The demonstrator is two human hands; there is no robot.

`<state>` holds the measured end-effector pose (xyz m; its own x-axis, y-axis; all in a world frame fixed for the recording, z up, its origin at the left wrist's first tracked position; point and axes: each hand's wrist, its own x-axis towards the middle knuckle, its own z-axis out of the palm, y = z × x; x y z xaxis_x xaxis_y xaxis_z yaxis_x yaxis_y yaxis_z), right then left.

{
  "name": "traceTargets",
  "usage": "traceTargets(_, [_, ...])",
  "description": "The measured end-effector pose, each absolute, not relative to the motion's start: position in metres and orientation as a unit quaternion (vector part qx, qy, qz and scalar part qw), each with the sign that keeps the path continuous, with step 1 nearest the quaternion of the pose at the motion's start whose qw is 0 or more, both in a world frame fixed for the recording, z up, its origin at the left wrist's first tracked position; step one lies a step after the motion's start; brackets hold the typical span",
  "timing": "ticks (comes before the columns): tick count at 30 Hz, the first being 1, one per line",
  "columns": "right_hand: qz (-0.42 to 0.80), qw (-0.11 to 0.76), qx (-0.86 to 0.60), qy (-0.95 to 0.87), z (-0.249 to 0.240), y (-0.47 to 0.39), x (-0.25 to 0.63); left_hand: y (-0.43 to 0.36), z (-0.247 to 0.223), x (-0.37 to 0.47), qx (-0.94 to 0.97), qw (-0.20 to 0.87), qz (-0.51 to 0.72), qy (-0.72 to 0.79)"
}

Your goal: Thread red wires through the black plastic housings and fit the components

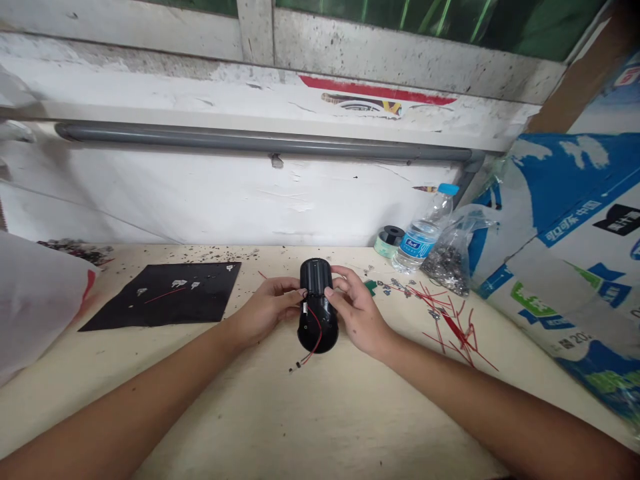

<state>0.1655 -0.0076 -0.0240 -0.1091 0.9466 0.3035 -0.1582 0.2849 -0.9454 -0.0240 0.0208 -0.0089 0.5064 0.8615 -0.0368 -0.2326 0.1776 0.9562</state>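
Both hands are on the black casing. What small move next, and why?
Perhaps steady the black casing with the right hand and let the left hand guide the red wire inward: it curves across the casing's near part, and its end extends past the edge, where it might snag.

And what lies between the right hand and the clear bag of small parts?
The head view shows a small green piece, scattered metal bits and some red wires between the right hand and the clear bag.
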Motion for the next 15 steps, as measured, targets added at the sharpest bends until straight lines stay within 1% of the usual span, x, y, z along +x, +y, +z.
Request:
traceTargets(5, [0.566, 0.522, -0.394, -0.503, -0.0212, -0.0041, 0.1691, 0.0223, -0.0084, -0.0251, 0.513, 0.708, 0.366, 0.317])
traceTargets(8, [0.593, 0.501, -0.390, -0.496, -0.0185, -0.0031, 0.1710, 0.0213, -0.0052, -0.0248, 0.510, 0.709, 0.364, 0.324])
traceTargets(11, [0.601, 0.497, -0.372, -0.503, -0.0175, -0.0026, 0.1713, 0.0204, -0.0022, -0.0244, 0.505, 0.713, 0.359, 0.327])
traceTargets(15, [0.585, 0.509, -0.367, -0.515, -0.0181, -0.0023, 0.1711, 0.0207, -0.0018, -0.0240, 0.513, 0.713, 0.348, 0.328])
